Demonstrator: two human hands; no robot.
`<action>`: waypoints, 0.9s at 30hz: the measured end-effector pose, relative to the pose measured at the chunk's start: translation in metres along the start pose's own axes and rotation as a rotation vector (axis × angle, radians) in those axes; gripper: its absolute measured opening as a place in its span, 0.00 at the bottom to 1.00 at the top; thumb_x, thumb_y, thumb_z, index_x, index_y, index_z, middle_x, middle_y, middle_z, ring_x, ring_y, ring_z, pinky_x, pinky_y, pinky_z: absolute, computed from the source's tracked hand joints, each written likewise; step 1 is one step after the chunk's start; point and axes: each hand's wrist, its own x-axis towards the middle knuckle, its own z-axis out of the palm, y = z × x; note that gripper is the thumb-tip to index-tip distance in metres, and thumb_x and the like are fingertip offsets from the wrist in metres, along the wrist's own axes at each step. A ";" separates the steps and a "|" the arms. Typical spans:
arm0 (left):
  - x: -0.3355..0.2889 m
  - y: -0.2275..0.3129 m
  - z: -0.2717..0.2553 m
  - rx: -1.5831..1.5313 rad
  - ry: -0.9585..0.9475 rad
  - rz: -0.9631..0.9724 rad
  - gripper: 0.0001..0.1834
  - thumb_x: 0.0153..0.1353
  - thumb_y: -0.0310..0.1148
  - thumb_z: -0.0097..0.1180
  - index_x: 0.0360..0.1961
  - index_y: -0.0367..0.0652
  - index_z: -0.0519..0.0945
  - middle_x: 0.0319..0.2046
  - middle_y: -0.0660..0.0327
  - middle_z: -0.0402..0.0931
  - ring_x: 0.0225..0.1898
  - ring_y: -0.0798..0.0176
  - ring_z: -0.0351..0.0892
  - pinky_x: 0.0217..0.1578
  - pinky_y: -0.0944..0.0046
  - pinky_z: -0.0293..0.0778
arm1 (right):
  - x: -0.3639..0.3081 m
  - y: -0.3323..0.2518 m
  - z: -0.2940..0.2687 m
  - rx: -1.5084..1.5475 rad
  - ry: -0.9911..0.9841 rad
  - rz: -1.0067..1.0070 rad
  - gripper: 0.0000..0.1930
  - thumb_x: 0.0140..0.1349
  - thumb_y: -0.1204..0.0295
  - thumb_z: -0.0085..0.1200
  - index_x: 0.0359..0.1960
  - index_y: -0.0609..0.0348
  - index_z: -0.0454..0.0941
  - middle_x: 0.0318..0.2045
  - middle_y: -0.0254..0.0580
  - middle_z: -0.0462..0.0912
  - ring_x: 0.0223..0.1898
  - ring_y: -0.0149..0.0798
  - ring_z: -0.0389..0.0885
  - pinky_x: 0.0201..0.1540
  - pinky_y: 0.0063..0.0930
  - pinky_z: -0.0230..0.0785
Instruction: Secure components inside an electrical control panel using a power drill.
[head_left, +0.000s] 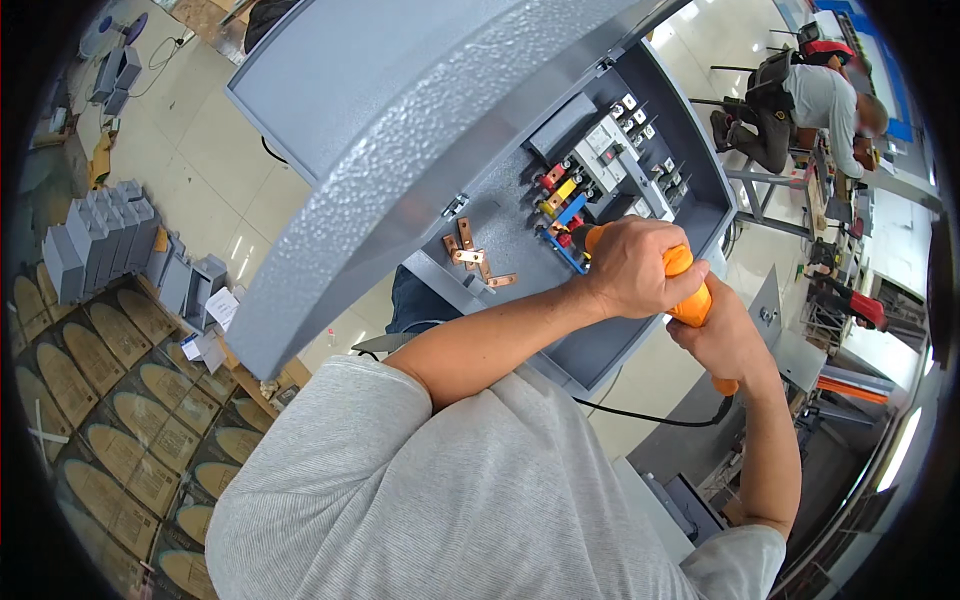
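Observation:
An orange corded power drill (690,291) is held in both hands over a grey metal electrical enclosure (500,190). My left hand (638,265) is closed around the front part of its body. My right hand (728,335) wraps the rear grip, and a black cord trails from its end. The drill's nose points at coloured busbar connections, among them a blue strip (560,250) and a yellow piece (562,193); the tip is hidden there. Beyond sits a white and grey circuit breaker (600,155). Several loose copper bars (466,256) lie on the enclosure's inner surface, left of the drill.
The enclosure's grey door (420,140) stands open across the upper left. Grey metal boxes (100,235) and flat cartons (140,440) are on the floor at left. Another person (815,105) sits at a workbench at upper right. The black cord (650,418) runs below my arms.

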 end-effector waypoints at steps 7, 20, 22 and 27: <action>-0.002 -0.001 0.001 -0.007 0.038 0.006 0.17 0.58 0.44 0.68 0.23 0.42 0.79 0.21 0.56 0.79 0.23 0.50 0.81 0.28 0.55 0.75 | -0.001 -0.007 -0.003 -0.044 -0.046 0.054 0.30 0.55 0.78 0.59 0.63 0.63 0.71 0.45 0.61 0.86 0.51 0.62 0.85 0.56 0.44 0.76; -0.005 0.000 -0.002 -0.005 0.066 0.013 0.16 0.57 0.44 0.68 0.24 0.43 0.81 0.22 0.56 0.81 0.25 0.49 0.82 0.29 0.55 0.76 | 0.000 -0.007 -0.001 -0.061 -0.035 -0.005 0.28 0.54 0.79 0.58 0.61 0.64 0.72 0.44 0.61 0.86 0.50 0.63 0.85 0.55 0.44 0.76; -0.005 -0.001 -0.001 -0.005 0.067 0.011 0.16 0.57 0.44 0.68 0.24 0.43 0.81 0.22 0.56 0.81 0.25 0.49 0.82 0.29 0.55 0.77 | 0.001 -0.008 -0.001 -0.058 -0.033 -0.009 0.29 0.54 0.79 0.58 0.61 0.64 0.72 0.44 0.61 0.86 0.50 0.63 0.85 0.55 0.44 0.76; -0.005 -0.002 -0.001 -0.003 0.065 0.016 0.15 0.57 0.43 0.68 0.24 0.43 0.81 0.22 0.56 0.80 0.25 0.50 0.82 0.30 0.55 0.76 | 0.001 -0.007 -0.002 -0.050 -0.034 -0.004 0.28 0.54 0.79 0.58 0.61 0.64 0.72 0.43 0.61 0.86 0.50 0.63 0.85 0.55 0.44 0.76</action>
